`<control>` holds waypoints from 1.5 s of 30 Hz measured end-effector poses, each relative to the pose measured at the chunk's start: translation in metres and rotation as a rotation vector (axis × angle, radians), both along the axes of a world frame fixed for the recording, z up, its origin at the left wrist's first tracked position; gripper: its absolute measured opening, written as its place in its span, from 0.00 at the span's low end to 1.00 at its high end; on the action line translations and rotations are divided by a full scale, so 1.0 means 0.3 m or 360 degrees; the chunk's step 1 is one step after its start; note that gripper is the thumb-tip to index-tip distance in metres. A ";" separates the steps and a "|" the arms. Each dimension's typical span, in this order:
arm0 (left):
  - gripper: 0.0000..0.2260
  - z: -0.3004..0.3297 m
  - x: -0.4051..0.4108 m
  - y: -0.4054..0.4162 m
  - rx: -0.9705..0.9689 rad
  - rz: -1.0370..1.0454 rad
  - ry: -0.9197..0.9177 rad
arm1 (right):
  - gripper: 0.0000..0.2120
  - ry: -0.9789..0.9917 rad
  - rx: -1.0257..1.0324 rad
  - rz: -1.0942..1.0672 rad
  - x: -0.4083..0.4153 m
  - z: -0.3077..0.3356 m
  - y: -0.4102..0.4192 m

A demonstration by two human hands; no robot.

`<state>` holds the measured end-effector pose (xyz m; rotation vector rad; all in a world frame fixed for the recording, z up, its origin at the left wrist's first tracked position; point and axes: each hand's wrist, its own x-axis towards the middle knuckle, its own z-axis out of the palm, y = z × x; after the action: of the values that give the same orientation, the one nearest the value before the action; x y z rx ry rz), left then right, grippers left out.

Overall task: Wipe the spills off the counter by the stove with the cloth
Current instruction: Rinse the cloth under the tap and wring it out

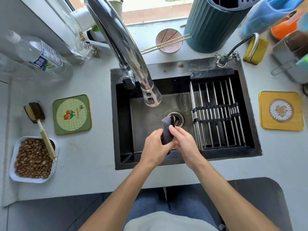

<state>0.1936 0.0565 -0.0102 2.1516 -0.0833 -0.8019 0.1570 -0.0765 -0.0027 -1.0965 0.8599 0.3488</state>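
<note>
Cloth, dark grey-purple and bunched into a thick upright roll, sits over the near part of the black sink, its top end reaching the drain. Left hand and right hand both curl closed around it, fingers pressing from either side. Chrome faucet arches above, farther back.
</note>
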 end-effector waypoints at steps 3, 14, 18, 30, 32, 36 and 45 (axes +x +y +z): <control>0.19 0.055 -0.014 0.009 -0.0251 0.0195 0.0180 | 0.15 -0.0052 0.0086 -0.0044 -0.011 0.035 0.001; 0.17 0.107 -0.021 0.054 -0.1038 0.0634 0.1048 | 0.16 -0.0168 -0.0487 0.0236 -0.046 0.105 -0.051; 0.21 0.128 -0.040 0.026 -0.0943 0.0458 0.1031 | 0.19 -0.0280 -0.0812 0.0380 -0.082 0.126 -0.058; 0.12 0.132 -0.045 -0.051 -0.0789 0.0346 0.0969 | 0.18 -0.0063 -0.0520 -0.0302 -0.250 0.136 -0.071; 0.10 0.137 -0.058 -0.086 -0.0730 0.0269 0.0919 | 0.17 -0.0037 -0.0525 -0.0435 -0.288 0.130 -0.077; 0.06 0.139 -0.095 -0.168 -0.0584 0.0102 0.0775 | 0.16 0.0115 -0.0553 -0.0774 -0.355 0.128 -0.105; 0.11 0.180 -0.292 -0.341 -0.0826 -0.0471 0.1066 | 0.28 0.0345 -0.0429 -0.0861 -0.537 0.138 -0.235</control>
<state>0.1061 -0.0457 0.0438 1.3243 -0.2351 -1.4539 -0.0040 -0.1471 0.0388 -1.0332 1.3840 -0.1075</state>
